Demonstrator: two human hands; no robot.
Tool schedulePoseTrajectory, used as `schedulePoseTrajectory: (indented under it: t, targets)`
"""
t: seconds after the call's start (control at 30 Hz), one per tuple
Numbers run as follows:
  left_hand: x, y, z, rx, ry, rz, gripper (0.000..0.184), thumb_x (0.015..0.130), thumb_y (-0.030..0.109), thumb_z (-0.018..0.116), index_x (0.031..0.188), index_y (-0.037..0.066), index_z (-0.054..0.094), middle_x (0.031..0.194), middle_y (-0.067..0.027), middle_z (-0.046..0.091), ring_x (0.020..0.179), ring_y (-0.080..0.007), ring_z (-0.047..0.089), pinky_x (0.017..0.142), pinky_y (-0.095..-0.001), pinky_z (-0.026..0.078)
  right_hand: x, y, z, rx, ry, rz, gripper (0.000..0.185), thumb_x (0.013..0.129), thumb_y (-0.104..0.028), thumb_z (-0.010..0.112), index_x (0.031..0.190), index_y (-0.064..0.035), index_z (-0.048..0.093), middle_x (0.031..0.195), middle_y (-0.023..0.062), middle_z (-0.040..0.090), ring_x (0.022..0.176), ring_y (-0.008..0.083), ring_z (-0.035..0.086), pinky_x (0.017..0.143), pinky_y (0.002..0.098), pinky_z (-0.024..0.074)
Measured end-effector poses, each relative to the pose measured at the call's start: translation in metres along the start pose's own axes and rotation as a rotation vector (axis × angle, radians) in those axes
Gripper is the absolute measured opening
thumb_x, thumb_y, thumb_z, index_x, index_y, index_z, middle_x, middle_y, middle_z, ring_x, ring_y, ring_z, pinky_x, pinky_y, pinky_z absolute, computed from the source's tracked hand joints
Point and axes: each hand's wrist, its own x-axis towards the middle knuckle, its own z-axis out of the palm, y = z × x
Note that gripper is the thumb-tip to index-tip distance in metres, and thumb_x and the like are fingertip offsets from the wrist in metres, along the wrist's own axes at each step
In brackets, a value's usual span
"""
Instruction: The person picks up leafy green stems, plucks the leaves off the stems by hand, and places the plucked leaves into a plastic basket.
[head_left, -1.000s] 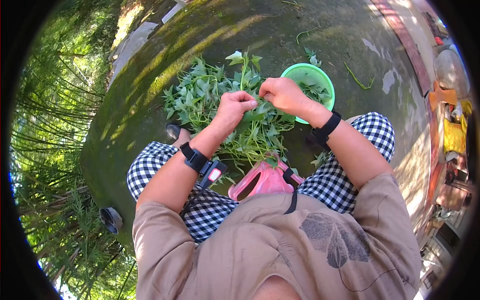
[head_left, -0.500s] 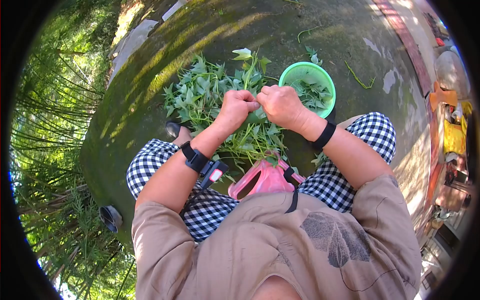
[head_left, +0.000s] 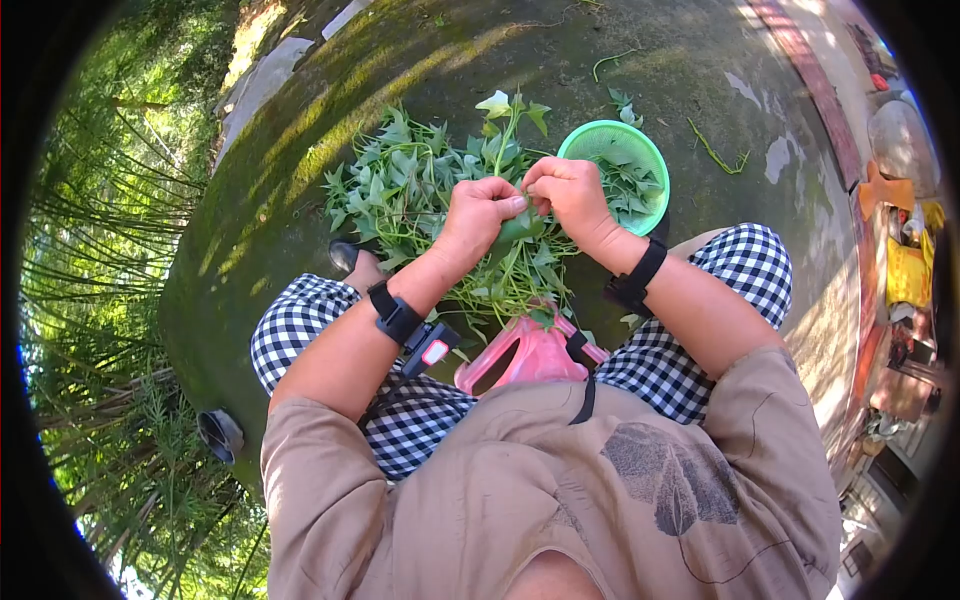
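In the head view my left hand (head_left: 478,214) is closed, thumb against finger, round a leafy green stem (head_left: 507,138) whose leafy tip rises above the hand. Close beside it my right hand (head_left: 574,197) pinches at the same stem, fingertips almost touching the left thumb. A broad green leaf (head_left: 519,228) hangs beneath the fingers. Below and behind both hands lies a heap of leafy stems (head_left: 395,170). Just past my right hand stands a round green basket (head_left: 662,205) with loose leaves (head_left: 628,188) inside. The exact pinch point is partly hidden by fingers.
A pink plastic stool (head_left: 530,355) stands between my knees. Stray stem pieces (head_left: 715,150) and a small leaf sprig (head_left: 625,107) lie on the mossy ground. Bamboo-like plants (head_left: 120,300) grow at the left; household items (head_left: 908,270) line the right edge.
My right hand has turned and drawn slightly away from the left, its fingertips now pointing at the stem. The stem's tip has shifted a little, and more of the hanging leaf shows.
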Motion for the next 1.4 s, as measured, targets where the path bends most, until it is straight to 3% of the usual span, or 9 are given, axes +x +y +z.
schedulePoseTrajectory:
  t: [0.13, 0.43, 0.57, 0.67, 0.73, 0.8, 1.03, 1.17, 1.4]
  targets:
    - [0.002, 0.001, -0.001, -0.006, 0.021, -0.015, 0.007, 0.084, 0.008, 0.071, 0.083, 0.001, 0.069, 0.071, 0.0036, 0.061, 0.064, -0.0046, 0.05, 0.06, -0.022, 0.041, 0.001, -0.011, -0.008, 0.254, 0.002, 0.192, 0.012, 0.078, -0.007, 0.06, 0.082, -0.0004, 0.069, 0.065, 0.0033, 0.064, 0.056, 0.0084, 0.059, 0.049, 0.0227, 0.0412]
    - [0.001, -0.014, -0.004, 0.005, 0.05, -0.059, 0.006, 0.085, 0.009, 0.07, 0.085, 0.002, 0.069, 0.073, 0.0043, 0.061, 0.066, -0.0042, 0.05, 0.062, -0.0209, 0.041, 0.025, -0.002, -0.083, 0.24, 0.299, 0.221, 0.01, 0.08, -0.006, 0.063, 0.087, -0.0009, 0.068, 0.073, 0.0039, 0.066, 0.059, 0.0088, 0.06, 0.052, 0.0218, 0.0423]
    - [0.002, -0.018, -0.003, -0.07, 0.077, -0.057, 0.007, 0.084, 0.01, 0.071, 0.087, 0.003, 0.069, 0.073, 0.0035, 0.062, 0.062, -0.0043, 0.053, 0.054, -0.0205, 0.041, 0.03, 0.049, -0.104, -0.459, 0.387, 0.379, 0.018, 0.071, -0.006, 0.07, 0.087, 0.0024, 0.066, 0.073, 0.0055, 0.065, 0.059, 0.0131, 0.061, 0.056, 0.0263, 0.0477]
    - [0.002, -0.009, 0.002, -0.126, 0.082, -0.118, 0.008, 0.084, 0.009, 0.071, 0.088, 0.003, 0.068, 0.071, 0.0021, 0.062, 0.054, -0.0053, 0.054, 0.045, -0.0204, 0.038, 0.021, 0.073, -0.079, -0.852, 0.375, 0.026, 0.015, 0.075, -0.01, 0.064, 0.085, 0.0008, 0.07, 0.07, 0.008, 0.066, 0.057, 0.0147, 0.062, 0.054, 0.0304, 0.0477]
    - [0.003, -0.004, 0.005, -0.129, 0.08, -0.145, 0.008, 0.083, 0.009, 0.072, 0.088, 0.003, 0.068, 0.07, 0.0013, 0.062, 0.05, -0.006, 0.054, 0.04, -0.0203, 0.035, 0.013, 0.021, -0.05, -0.141, 0.04, 0.234, 0.018, 0.076, -0.016, 0.069, 0.083, 0.0002, 0.071, 0.069, 0.0071, 0.066, 0.058, 0.0136, 0.06, 0.055, 0.0288, 0.0474]
    - [0.003, -0.001, 0.009, -0.142, 0.092, -0.128, 0.008, 0.083, 0.009, 0.071, 0.088, 0.003, 0.067, 0.068, 0.001, 0.062, 0.048, -0.0062, 0.053, 0.04, -0.02, 0.034, 0.013, 0.015, -0.026, -0.028, -0.03, 0.174, 0.024, 0.074, -0.02, 0.073, 0.087, 0.0004, 0.071, 0.069, 0.0071, 0.066, 0.059, 0.0128, 0.06, 0.055, 0.0282, 0.0468]
    - [0.004, 0.002, 0.011, -0.162, 0.063, -0.097, 0.007, 0.083, 0.007, 0.07, 0.089, 0.003, 0.067, 0.068, 0.0009, 0.061, 0.048, -0.0062, 0.053, 0.04, -0.0194, 0.033, 0.017, 0.016, -0.003, 0.04, 0.013, 0.076, 0.017, 0.073, -0.013, 0.071, 0.082, 0.0018, 0.071, 0.067, 0.0096, 0.066, 0.057, 0.0155, 0.061, 0.056, 0.0302, 0.0485]
    - [0.0, 0.007, 0.004, -0.137, 0.219, -0.152, 0.012, 0.082, 0.005, 0.069, 0.094, 0.004, 0.067, 0.073, 0.0019, 0.061, 0.052, -0.0062, 0.054, 0.042, -0.0198, 0.035, 0.027, 0.02, -0.019, -0.091, -0.074, 0.13, 0.014, 0.074, -0.01, 0.07, 0.082, 0.0021, 0.069, 0.064, 0.0073, 0.064, 0.054, 0.0143, 0.058, 0.052, 0.03, 0.046]
    - [0.002, -0.005, -0.004, -0.113, 0.027, -0.043, 0.03, 0.081, 0.003, 0.07, 0.111, 0.006, 0.067, 0.075, 0.0047, 0.058, 0.055, -0.0052, 0.053, 0.045, -0.0195, 0.036, 0.022, 0.011, -0.021, -0.069, -0.32, 0.213, 0.012, 0.075, -0.009, 0.069, 0.079, 0.0021, 0.067, 0.062, 0.0048, 0.061, 0.05, 0.0125, 0.055, 0.048, 0.0288, 0.0439]
